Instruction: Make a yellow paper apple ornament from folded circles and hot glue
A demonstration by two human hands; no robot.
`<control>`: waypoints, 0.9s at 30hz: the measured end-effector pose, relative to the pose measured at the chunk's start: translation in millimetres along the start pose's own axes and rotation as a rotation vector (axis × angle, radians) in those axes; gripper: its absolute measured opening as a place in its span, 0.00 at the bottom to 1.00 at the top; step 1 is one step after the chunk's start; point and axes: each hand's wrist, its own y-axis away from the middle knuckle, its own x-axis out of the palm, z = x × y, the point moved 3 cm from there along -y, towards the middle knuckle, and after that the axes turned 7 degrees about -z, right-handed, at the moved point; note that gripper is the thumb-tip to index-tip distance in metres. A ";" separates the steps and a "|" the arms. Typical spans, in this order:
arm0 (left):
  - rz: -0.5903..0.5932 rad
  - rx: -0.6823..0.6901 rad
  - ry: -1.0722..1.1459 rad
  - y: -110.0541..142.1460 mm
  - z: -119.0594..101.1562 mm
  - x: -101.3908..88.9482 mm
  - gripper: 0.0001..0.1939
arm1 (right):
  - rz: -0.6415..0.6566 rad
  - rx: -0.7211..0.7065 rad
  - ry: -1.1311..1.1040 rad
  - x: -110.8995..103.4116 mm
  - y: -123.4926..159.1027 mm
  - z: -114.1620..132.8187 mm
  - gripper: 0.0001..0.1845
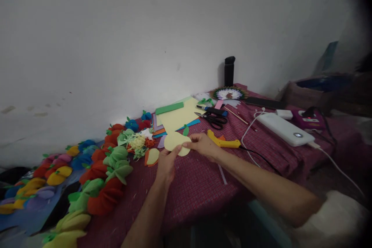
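Pale yellow rounded paper cutouts are held up over the table in both of my hands. My left hand pinches their lower edge, with the thumb on the front. From the right side my right hand grips the paper near the same spot, its fingertips close to my left thumb. A small green paper leaf shows just above the cutouts; whether it is joined to them I cannot tell. Just left of my left hand lie a small pale yellow piece and orange scraps.
Colourful paper pumpkin shapes crowd the left side. Behind my hands lie coloured sheets, black-handled scissors and a cutter. To the right are a yellow glue gun, a white power bank with cables and a black bottle.
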 end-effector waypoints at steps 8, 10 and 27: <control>0.011 0.068 -0.093 7.3 -12.6 8.3 0.18 | -0.012 -0.059 0.087 -0.5 -1.7 1.7 0.17; 0.000 0.069 -0.199 12.2 -16.4 9.4 0.18 | -0.007 -0.052 0.041 0.4 0.9 7.3 0.17; -0.136 0.229 -1.018 60.3 -81.9 -32.2 0.05 | -0.258 -0.023 -0.188 -49.9 28.4 50.1 0.14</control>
